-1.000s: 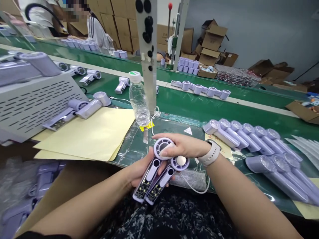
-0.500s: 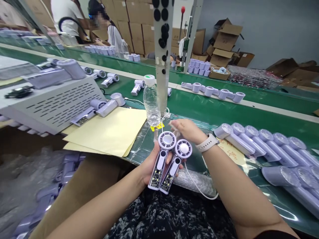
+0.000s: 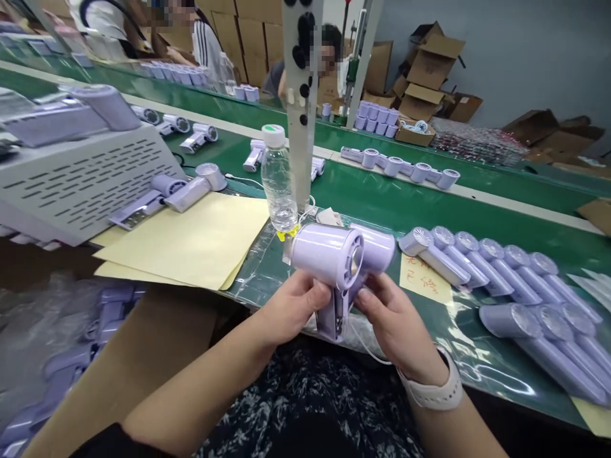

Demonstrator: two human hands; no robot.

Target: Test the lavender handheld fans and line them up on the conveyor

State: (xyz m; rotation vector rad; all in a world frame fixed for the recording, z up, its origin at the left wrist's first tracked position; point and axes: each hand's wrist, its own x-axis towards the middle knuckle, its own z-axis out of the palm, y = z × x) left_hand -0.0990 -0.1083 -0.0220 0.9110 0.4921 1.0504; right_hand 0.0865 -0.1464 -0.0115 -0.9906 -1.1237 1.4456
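Two purple fans (image 3: 319, 253) held heads-up at the bench (image 3: 449, 331) edge.
Left hand (image 3: 292, 306) grasps the nearer fan (image 3: 310, 251), right hand (image 3: 400, 321) the farther fan (image 3: 380, 249); with heads this close, a slack grip could knock the housings together and scuff them.

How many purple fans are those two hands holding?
2: one handheld fan in the left hand; a second fan, partly hidden behind it, in the right hand.
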